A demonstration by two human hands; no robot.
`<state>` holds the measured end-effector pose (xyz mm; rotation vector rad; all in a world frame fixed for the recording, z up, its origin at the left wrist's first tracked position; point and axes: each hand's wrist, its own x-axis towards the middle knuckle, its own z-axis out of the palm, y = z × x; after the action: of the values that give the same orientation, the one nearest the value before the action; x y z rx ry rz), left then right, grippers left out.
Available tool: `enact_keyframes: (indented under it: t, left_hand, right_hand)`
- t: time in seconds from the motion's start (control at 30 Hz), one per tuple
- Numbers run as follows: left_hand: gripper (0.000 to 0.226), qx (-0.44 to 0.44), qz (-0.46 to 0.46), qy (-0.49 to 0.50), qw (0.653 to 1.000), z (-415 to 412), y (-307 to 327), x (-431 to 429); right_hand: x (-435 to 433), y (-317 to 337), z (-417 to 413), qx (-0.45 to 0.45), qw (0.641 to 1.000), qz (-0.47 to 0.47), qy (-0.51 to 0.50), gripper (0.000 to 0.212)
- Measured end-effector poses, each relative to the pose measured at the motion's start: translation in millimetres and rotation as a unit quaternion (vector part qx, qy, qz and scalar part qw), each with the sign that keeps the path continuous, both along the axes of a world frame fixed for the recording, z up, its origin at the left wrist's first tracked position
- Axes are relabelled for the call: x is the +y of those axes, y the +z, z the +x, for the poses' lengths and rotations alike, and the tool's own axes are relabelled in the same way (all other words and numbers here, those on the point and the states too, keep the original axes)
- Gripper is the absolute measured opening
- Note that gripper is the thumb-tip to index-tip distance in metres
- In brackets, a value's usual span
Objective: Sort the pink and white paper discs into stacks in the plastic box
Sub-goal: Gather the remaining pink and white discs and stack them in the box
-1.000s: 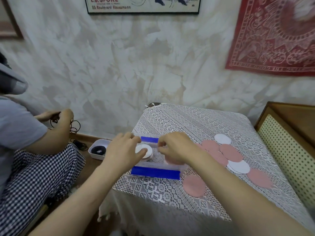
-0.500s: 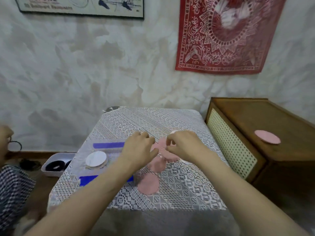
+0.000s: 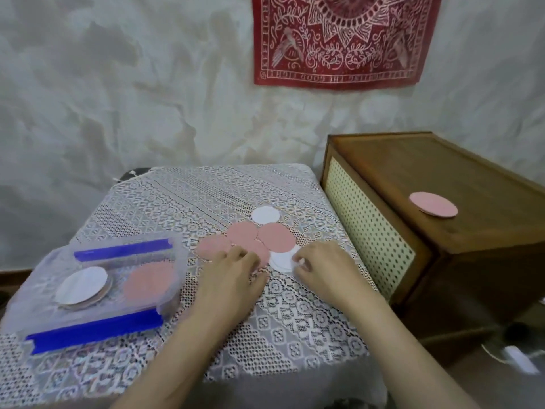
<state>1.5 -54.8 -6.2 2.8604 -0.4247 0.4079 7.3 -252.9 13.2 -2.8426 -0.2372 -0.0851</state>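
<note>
Left hand (image 3: 233, 278) spread flat, fingertips on loose pink discs (image 3: 275, 238); right hand (image 3: 321, 270) curled at white disc (image 3: 280, 261) edge, cannot tell if pinching; box (image 3: 97, 332) on table (image 3: 295, 320), left of left hand, holds white stack (image 3: 82, 285) and pink stack (image 3: 149, 281)

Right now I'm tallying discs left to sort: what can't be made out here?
Head view:
- white-topped stack in the plastic box: disc count, only edges show below the top.
- pink disc: partly under fingers of the left hand.
- white discs: one or several, and whether the right hand pinches them; its fingers cover the edge.
</note>
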Motion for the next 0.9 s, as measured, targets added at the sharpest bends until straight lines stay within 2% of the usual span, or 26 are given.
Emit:
enact_keyframes:
  t: [0.2, 0.3, 0.43, 0.53, 0.77, 0.9]
  left_hand:
    - [0.030, -0.061, 0.014, 0.017, 0.998, 3, 0, -4]
    - [0.032, -0.039, 0.026, 0.024, 0.999, 3, -6, 1]
    - [0.029, -0.048, 0.019, 0.006, 0.999, -7, -9, 4]
    - [0.021, -0.061, 0.003, -0.013, 0.998, -16, -6, 9]
    - [0.023, 0.032, -0.078, -0.011, 0.996, -28, -1, 31]
    - [0.028, 0.029, -0.098, -0.019, 0.995, -32, -2, 34]
  right_hand:
    - [6, -3, 19, -0.034, 0.999, 0.023, -0.022, 0.020]
    - [8, -6, 27, -0.040, 0.998, 0.038, -0.038, 0.018]
    - [23, -4, 27, -0.026, 0.997, 0.075, 0.023, 0.023]
    - [38, -5, 23, 0.007, 0.996, 0.064, 0.065, 0.021]
    - [51, -3, 23, 0.068, 0.992, 0.083, 0.064, 0.032]
    - [55, -6, 23, 0.059, 0.989, 0.132, 0.031, 0.015]
